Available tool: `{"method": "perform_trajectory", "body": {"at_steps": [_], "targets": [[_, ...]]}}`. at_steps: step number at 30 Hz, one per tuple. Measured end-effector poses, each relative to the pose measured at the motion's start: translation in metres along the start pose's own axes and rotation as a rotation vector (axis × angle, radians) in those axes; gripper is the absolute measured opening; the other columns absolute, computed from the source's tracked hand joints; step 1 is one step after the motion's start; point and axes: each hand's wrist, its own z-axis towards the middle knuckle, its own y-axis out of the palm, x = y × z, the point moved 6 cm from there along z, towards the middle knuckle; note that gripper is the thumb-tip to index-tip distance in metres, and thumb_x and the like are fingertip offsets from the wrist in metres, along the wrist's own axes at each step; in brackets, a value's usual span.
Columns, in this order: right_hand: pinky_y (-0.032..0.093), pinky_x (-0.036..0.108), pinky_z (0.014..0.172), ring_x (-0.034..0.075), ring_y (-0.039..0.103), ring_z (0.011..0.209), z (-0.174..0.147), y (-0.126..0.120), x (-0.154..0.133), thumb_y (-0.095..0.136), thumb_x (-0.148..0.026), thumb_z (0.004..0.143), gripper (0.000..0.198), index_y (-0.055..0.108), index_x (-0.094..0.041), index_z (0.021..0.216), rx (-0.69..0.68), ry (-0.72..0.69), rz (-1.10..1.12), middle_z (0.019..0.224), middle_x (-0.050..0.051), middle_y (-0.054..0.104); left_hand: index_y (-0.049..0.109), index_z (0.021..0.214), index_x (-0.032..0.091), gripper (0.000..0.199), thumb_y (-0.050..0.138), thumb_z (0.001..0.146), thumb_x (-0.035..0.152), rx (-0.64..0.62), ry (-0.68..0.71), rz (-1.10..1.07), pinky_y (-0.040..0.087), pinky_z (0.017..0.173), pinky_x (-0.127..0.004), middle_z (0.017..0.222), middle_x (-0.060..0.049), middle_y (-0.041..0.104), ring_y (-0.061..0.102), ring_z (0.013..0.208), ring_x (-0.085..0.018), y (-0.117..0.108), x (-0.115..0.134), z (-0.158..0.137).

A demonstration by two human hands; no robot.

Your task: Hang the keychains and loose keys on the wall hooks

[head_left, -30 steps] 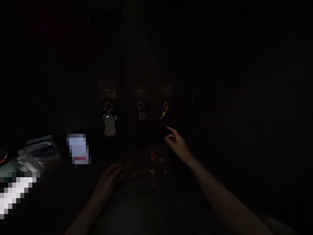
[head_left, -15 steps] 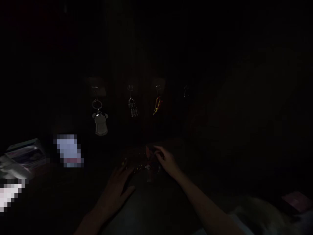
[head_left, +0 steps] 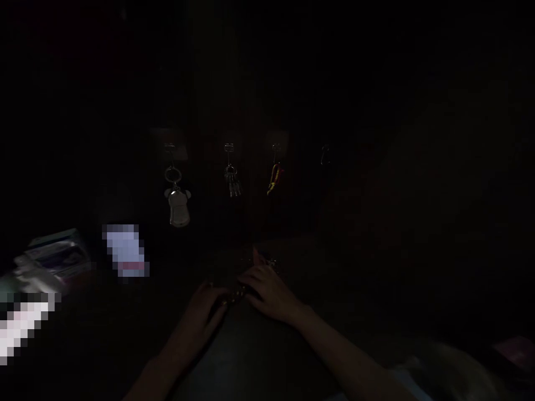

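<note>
The scene is very dark. My left hand (head_left: 206,306) has its fingers curled in at the left end of a dark strip with light spots (head_left: 236,296); its kind is unclear. At the strip's other end is my right hand (head_left: 267,292), thumb and fingers closed on it. Just past the right knuckles, a small reddish pointed piece (head_left: 256,257) sticks up. Next to it lie small shiny bits (head_left: 273,262), too dim to name. Both hands are low over a dark surface (head_left: 234,356).
Behind hang a bear-shaped keyring (head_left: 179,209), a bunch of keys (head_left: 233,182) and a yellow-and-red cord (head_left: 275,178), each from a hook. A fourth hook (head_left: 325,155) is at right. At left are a box (head_left: 61,253) with clear wrapping and a blurred lit rectangle (head_left: 125,250).
My right hand has come down and left from the small pieces to the spotted strip. My left hand's spread fingers have curled in on it. The view has shifted slightly.
</note>
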Motion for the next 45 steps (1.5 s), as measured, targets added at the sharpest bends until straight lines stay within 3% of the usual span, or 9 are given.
{"method": "perform_trajectory", "body": {"at_steps": [6,13,16,20,24,29,35,41,45], "targets": [[0.038,0.043,0.095,0.022,0.051,0.108,0.001,-0.008,-0.001,0.052,-0.025,0.083,0.037,0.051,-0.025,0.12,0.11,0.069,0.009,0.112,0.006,0.061,0.056,0.1,0.024,0.024,0.05,0.081,0.037,0.209,-0.212,-0.044,0.05,0.081,-0.033,0.097,-0.003,0.066,0.063,0.089,-0.02,-0.016,-0.002,0.0],[0.041,0.042,0.093,0.021,0.055,0.1,0.0,-0.035,-0.027,0.047,-0.019,0.084,0.03,0.058,-0.022,0.112,0.427,0.06,0.107,0.104,0.008,0.061,0.057,0.086,0.022,0.023,0.054,0.074,0.041,0.428,-0.323,-0.113,0.052,0.066,-0.029,0.08,-0.001,0.066,0.065,0.072,-0.018,-0.032,0.0,-0.003],[0.045,0.038,0.087,0.02,0.059,0.094,0.003,-0.028,-0.03,0.045,-0.025,0.087,0.028,0.058,-0.025,0.112,0.313,0.186,0.348,0.099,0.005,0.064,0.057,0.079,0.022,0.02,0.055,0.074,0.041,0.473,-0.295,-0.081,0.052,0.066,-0.029,0.075,0.0,0.065,0.064,0.071,-0.019,-0.034,0.003,-0.006],[0.048,0.033,0.08,0.019,0.061,0.09,0.011,-0.006,-0.029,0.046,-0.037,0.087,0.033,0.055,-0.027,0.118,0.154,0.378,0.742,0.093,0.002,0.067,0.06,0.079,0.023,0.015,0.057,0.075,0.037,0.364,-0.182,-0.062,0.052,0.071,-0.028,0.078,0.0,0.068,0.065,0.076,-0.018,-0.023,0.009,-0.006],[0.049,0.03,0.073,0.017,0.062,0.084,0.019,-0.004,-0.02,0.055,-0.043,0.08,0.03,0.062,-0.024,0.103,0.257,0.493,1.032,0.089,0.002,0.065,0.063,0.087,0.024,0.016,0.056,0.076,0.032,0.2,-0.097,-0.083,0.051,0.076,-0.028,0.086,-0.001,0.07,0.066,0.082,-0.018,-0.015,0.012,-0.006],[0.047,0.024,0.051,0.01,0.061,0.051,0.024,-0.012,-0.025,0.067,-0.038,0.071,0.03,0.059,-0.023,0.095,0.216,0.486,1.331,0.08,-0.001,0.063,0.055,0.111,0.022,0.031,0.048,0.082,0.031,0.319,-0.171,-0.179,0.043,0.094,-0.036,0.112,-0.007,0.063,0.057,0.106,-0.021,-0.027,0.001,-0.004],[0.035,0.017,0.037,0.005,0.052,0.04,0.031,-0.019,-0.044,0.063,-0.036,0.075,0.03,0.061,-0.02,0.101,0.025,0.396,1.327,0.084,0.003,0.067,0.047,0.125,0.022,0.051,0.055,0.076,0.031,0.149,-0.25,-0.364,0.04,0.097,-0.036,0.125,-0.007,0.058,0.053,0.114,-0.022,-0.007,-0.005,0.003],[0.029,0.017,0.035,0.005,0.048,0.039,0.036,-0.031,-0.014,0.063,-0.04,0.074,0.033,0.059,-0.019,0.099,0.273,0.472,1.237,0.077,0.003,0.068,0.066,0.085,0.018,0.027,0.054,0.077,0.041,0.096,-0.384,-0.376,0.047,0.068,-0.026,0.078,-0.002,0.069,0.062,0.071,-0.017,-0.009,-0.006,0.004],[0.027,0.017,0.035,0.005,0.045,0.039,0.031,-0.048,0.011,0.063,-0.041,0.074,0.03,0.061,-0.017,0.093,0.404,0.512,1.11,0.064,0.001,0.065,0.065,0.093,0.017,0.039,0.057,0.073,0.049,0.135,-0.445,-0.479,0.045,0.058,-0.024,0.074,-0.001,0.066,0.057,0.056,-0.012,-0.013,-0.009,0.003]]}}
